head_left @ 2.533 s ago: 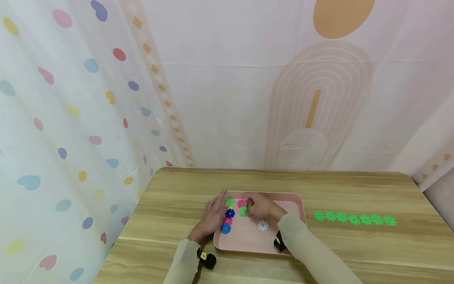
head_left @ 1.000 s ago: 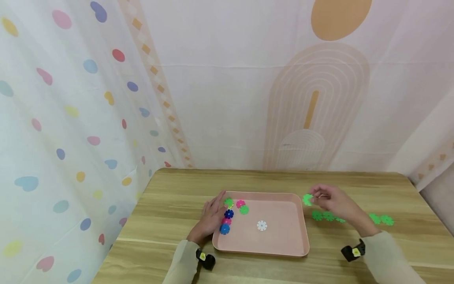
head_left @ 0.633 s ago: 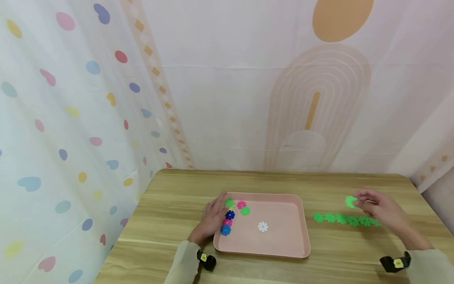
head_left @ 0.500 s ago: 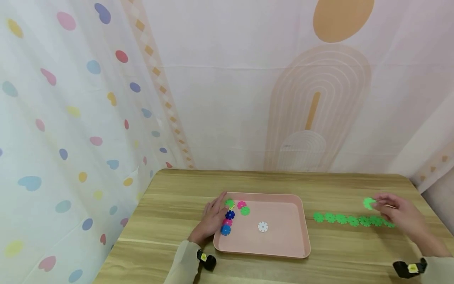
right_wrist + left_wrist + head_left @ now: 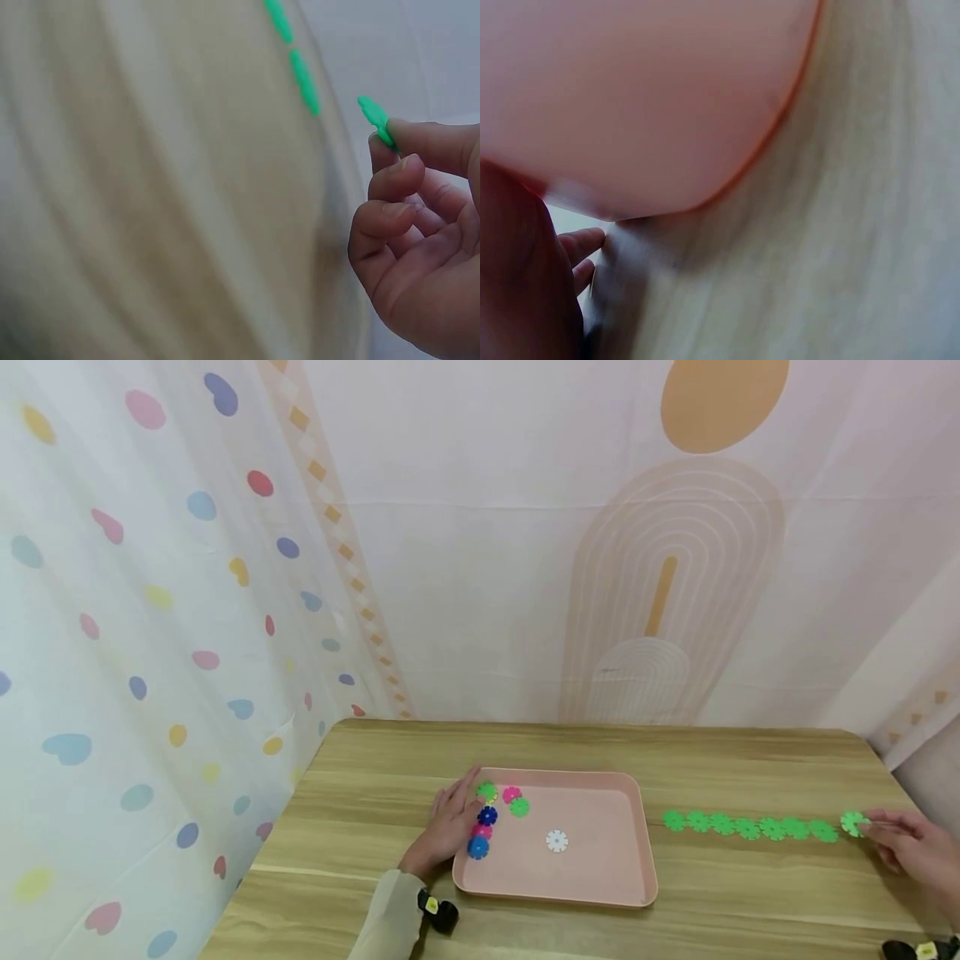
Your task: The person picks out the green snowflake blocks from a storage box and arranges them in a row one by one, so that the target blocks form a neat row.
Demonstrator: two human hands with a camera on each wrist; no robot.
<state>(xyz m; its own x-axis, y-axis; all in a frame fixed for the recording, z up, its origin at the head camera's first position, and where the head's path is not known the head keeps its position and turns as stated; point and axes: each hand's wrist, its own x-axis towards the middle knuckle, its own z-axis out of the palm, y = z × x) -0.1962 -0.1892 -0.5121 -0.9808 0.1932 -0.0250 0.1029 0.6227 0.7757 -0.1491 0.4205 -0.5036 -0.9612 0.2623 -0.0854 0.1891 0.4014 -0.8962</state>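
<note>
My right hand (image 5: 915, 847) pinches a green notched snowflake disc (image 5: 852, 823) between thumb and index finger. In the right wrist view that same disc (image 5: 373, 112) is seen nearly edge-on, raised above the table, the other fingers curled below. Just left of it in the head view, a row of several green discs (image 5: 746, 828) lies along the table. My left hand (image 5: 446, 835) rests along the left edge of the pink tray (image 5: 600, 872), its fingers stretched out and the thumb by the rim. The left wrist view shows the tray's outer wall (image 5: 652, 97) and two fingertips beyond it.
In the tray, dark blue (image 5: 487, 816), pink and lighter blue (image 5: 478, 847) discs crowd the left side near a green-and-yellow pair. A pink disc (image 5: 512, 795) touches a green one (image 5: 519, 807), and a white disc (image 5: 557, 841) lies mid-tray. A curtain (image 5: 487, 568) hangs behind the table.
My right hand has lifted a green disc out of the tray, carried it right over the row, and lowered it beside the row's right end. My left hand has stayed at the tray.
</note>
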